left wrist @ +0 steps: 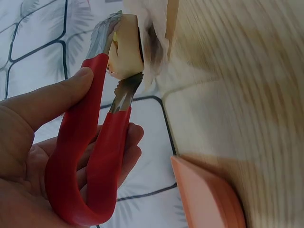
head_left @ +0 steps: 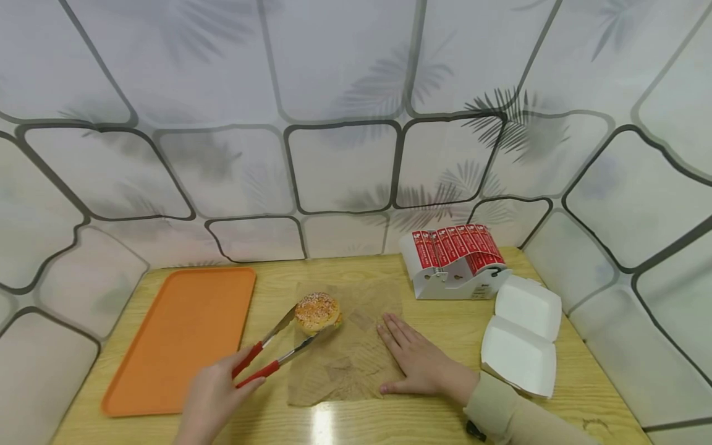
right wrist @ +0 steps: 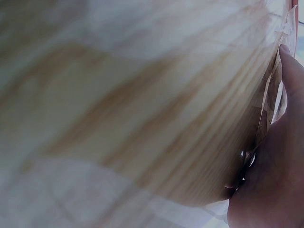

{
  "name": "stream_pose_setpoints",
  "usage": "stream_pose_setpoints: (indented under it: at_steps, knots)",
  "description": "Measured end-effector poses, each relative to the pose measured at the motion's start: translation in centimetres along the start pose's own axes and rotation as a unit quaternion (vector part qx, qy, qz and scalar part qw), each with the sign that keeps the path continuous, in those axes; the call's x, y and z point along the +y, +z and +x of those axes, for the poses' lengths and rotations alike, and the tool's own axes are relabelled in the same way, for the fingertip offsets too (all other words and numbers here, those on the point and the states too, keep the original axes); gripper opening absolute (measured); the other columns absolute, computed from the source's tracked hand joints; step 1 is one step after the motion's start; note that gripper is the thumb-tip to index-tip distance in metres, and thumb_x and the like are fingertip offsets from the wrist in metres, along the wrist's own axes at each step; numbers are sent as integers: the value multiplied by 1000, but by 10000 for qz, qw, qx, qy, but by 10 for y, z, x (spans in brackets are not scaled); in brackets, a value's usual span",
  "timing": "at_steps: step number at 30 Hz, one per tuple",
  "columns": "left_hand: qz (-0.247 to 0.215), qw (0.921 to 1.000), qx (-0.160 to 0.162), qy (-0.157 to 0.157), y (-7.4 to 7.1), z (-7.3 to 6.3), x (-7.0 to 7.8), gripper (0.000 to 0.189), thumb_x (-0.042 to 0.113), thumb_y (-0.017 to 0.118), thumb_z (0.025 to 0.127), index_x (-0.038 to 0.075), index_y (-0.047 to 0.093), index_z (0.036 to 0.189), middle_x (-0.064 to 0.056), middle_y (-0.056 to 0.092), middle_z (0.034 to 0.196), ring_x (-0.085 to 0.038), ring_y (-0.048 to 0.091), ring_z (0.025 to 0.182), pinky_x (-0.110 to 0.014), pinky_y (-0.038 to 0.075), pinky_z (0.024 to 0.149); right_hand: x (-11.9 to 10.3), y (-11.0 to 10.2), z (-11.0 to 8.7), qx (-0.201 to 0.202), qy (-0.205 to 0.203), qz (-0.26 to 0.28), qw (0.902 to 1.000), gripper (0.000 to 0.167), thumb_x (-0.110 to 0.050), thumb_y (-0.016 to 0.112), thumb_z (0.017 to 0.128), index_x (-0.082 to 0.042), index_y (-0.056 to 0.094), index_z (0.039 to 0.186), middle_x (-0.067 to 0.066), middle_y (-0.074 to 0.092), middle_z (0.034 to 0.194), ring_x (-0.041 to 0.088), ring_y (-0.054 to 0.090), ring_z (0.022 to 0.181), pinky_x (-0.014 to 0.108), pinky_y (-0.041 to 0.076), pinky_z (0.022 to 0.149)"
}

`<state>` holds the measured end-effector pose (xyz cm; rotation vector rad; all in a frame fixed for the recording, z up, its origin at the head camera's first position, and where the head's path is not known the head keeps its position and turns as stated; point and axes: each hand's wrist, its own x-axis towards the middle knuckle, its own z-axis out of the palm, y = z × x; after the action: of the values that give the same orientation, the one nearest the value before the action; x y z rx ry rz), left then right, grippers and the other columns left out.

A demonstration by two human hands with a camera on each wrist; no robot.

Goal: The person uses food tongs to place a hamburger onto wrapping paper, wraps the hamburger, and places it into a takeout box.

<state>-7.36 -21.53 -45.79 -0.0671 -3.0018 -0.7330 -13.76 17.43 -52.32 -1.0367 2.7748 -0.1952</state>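
My left hand [head_left: 214, 392] grips red-handled metal tongs [head_left: 257, 372], thumb on one arm and fingers round the other, as the left wrist view shows. The tong tips stand on both sides of a seeded burger [head_left: 317, 313], which sits on the upper left part of a sheet of brown wrapping paper [head_left: 356, 364]. In the left wrist view the burger [left wrist: 126, 50] lies between the metal ends. My right hand [head_left: 417, 361] rests flat with straight fingers on the right side of the paper. The right wrist view shows only part of the right hand [right wrist: 280, 161].
An orange tray [head_left: 189, 340] lies on the left of the wooden table [head_left: 267, 426]. At the back right stands a white box [head_left: 445, 287] holding several red cartons [head_left: 456, 244]. In front of it, at the right, an opened white clamshell box [head_left: 520, 352] lies near the edge.
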Motion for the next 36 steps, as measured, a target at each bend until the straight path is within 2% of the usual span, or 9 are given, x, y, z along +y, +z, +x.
stream_pose_setpoints:
  at_steps: [4,8,9,11,14,22,25,30,36]
  knots:
    - [-37,9998,81,155,8,2,7,61,23,96,76,3,76,129,-18,81,109,-28,74,81,-36,55,61,-1,-1,0,47,-42,-23,10000,117,-81,57,92,1,22,168,29,15,175,44,19,164,56,36,129]
    - [-148,9998,-23,165,14,5,15,61,22,96,75,4,76,130,-18,81,111,-24,71,76,-31,48,55,-2,-2,-1,62,-60,-5,10000,117,-81,57,92,1,22,168,29,16,175,44,19,164,56,36,129]
    - [-147,9997,-6,193,16,5,16,61,22,97,75,5,76,129,-17,81,111,-25,74,79,-31,50,57,-2,-2,-1,73,-61,-3,10000,117,-81,57,92,1,22,168,29,16,175,44,19,163,56,36,129]
    - [-192,9996,-99,174,19,6,19,61,23,97,75,5,76,130,-16,82,111,-21,71,77,-28,44,56,-2,-3,-1,96,-77,-13,9999,117,-81,57,92,2,22,167,29,16,175,45,20,163,56,36,129]
    - [-204,9995,-121,190,23,7,23,63,25,97,74,6,76,130,-14,82,112,-21,74,85,-29,48,61,-2,-3,-1,139,-105,-58,9998,118,-82,57,92,2,23,167,30,17,174,45,21,163,56,37,129]
    - [-380,9988,-222,216,29,6,29,64,24,98,72,5,76,129,-13,82,111,-24,76,89,-36,55,66,-3,-3,-1,42,-28,-88,9999,118,-82,57,92,2,23,167,29,17,175,43,21,163,54,36,130]
    - [-393,9987,-231,223,31,5,30,64,23,98,72,6,76,130,-13,82,110,-23,76,89,-35,55,65,-3,-3,-1,21,0,-96,10000,118,-81,58,91,2,23,167,28,17,175,43,20,164,54,36,130]
    - [-488,9982,-303,193,34,2,30,62,20,98,72,8,77,129,-9,82,107,-13,64,78,-27,43,61,-3,-2,-1,17,19,-121,9999,118,-82,58,91,2,23,167,29,16,175,43,20,164,54,35,130]
    - [-572,9976,-353,140,36,1,30,62,18,98,72,8,77,129,-9,82,110,-19,73,90,-37,59,72,-4,-4,-2,55,-9,-105,9999,118,-81,58,91,3,23,167,30,17,175,44,21,163,54,35,130]
